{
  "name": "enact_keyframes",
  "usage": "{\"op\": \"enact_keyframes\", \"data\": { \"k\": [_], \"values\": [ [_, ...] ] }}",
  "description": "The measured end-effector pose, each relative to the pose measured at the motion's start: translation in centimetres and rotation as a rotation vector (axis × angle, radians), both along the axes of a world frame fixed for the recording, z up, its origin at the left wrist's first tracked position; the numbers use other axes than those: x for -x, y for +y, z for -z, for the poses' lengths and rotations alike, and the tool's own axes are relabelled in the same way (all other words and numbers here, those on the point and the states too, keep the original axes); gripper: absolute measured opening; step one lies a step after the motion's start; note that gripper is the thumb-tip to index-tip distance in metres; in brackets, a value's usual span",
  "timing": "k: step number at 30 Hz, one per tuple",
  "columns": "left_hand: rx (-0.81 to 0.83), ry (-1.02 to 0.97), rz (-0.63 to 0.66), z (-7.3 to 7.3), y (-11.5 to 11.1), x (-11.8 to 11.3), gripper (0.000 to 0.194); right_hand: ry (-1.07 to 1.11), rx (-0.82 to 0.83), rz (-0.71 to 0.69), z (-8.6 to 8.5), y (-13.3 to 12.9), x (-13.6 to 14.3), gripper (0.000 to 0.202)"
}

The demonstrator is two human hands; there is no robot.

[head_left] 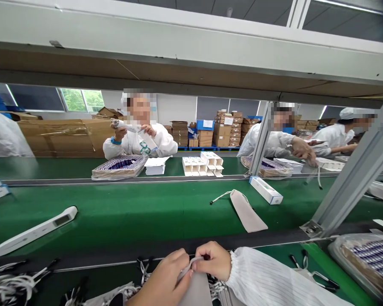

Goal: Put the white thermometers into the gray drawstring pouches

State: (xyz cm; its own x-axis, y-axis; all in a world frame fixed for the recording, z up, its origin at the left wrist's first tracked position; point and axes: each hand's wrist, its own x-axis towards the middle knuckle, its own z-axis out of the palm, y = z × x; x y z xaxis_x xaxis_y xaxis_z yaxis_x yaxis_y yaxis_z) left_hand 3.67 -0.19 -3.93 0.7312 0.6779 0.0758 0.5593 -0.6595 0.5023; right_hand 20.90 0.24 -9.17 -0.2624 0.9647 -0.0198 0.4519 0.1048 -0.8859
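Grey cloth pouch (pixel 198 290); top edge pinched; lower centre of view

No text, label or number can be read.

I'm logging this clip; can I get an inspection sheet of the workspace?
Surface: green belt, with a white device with a small screen lying on its left part.
Job's things: grey pouch in the hands; flat pouch and white box farther off on the belt.
Clutter: tangled cords at lower left; plastic-wrapped pack at lower right.
Hands: left hand and right hand both pinch the grey pouch's upper edge.
Cables: nothing seen that is clearly a cable.
Surroundings: co-workers in white opposite; stacked cartons behind; slanting metal post at right.
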Motion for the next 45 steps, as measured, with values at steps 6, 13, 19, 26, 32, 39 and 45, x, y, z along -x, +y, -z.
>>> {"op": "enact_keyframes", "data": {
  "k": [6, 13, 19, 26, 32, 39, 45],
  "values": [
    [0.011, 0.048, -0.011, -0.4, -0.1, -0.1, 0.014, 0.108, 0.040, 0.006, 0.0, -0.1, 0.2, 0.015],
    [0.029, 0.062, -0.008, -0.3, -0.1, -0.1, 0.015, 0.069, 0.037, 0.013, -0.3, -0.2, 0.2, 0.016],
    [0.062, -0.028, 0.006, 0.2, 0.2, 0.0, 0.015, 0.002, 0.015, 0.023, -0.2, -0.1, 0.0, 0.020],
    [0.217, -0.159, -0.119, 0.6, 1.1, 0.1, 0.025, -0.009, 0.001, 0.026, -0.3, 0.0, 0.0, 0.023],
    [0.234, -0.168, -0.140, 0.7, 1.2, 0.2, 0.029, 0.007, -0.015, -0.035, -0.2, -0.1, 0.0, 0.023],
    [0.175, -0.166, -0.112, 1.0, 1.1, 0.2, 0.025, -0.021, -0.012, -0.020, 0.0, -0.1, 0.0, 0.023],
    [0.137, -0.151, -0.109, 1.2, 1.1, 0.0, 0.025, -0.026, -0.033, -0.008, 0.2, 0.1, 0.0, 0.023]
  ]
}}
